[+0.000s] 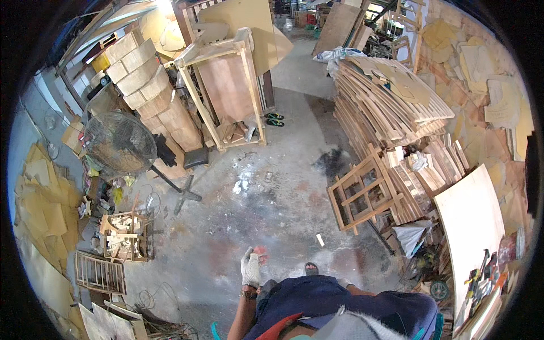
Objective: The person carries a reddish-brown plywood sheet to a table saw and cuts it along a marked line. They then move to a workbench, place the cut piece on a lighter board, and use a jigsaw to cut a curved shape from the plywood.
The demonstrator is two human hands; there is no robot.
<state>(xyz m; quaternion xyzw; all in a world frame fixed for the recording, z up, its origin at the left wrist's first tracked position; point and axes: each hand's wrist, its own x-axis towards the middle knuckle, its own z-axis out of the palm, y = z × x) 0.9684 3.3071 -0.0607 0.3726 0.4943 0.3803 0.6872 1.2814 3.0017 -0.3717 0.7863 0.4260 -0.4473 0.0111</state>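
My left hand (250,269), in a white knit glove with a watch at the wrist, is held out low at the centre, fingers curled at a small reddish-pink item (260,254) that I cannot make out. My right hand (343,281) is mostly hidden behind my dark blue clothing (385,309); only a bit of it shows. A sandalled foot (311,269) stands on the stained concrete floor (209,272), with a small pale wood strip (320,239) lying to its right.
A pedestal fan (119,141), stacked wooden blocks (130,68) and a tall wooden frame (221,90) stand ahead-left. Piled boards (385,102), a lattice frame (365,190) and a leaning panel (470,215) are at right. Slippers (273,119) lie by the frame; slatted pieces (99,272) lie left.
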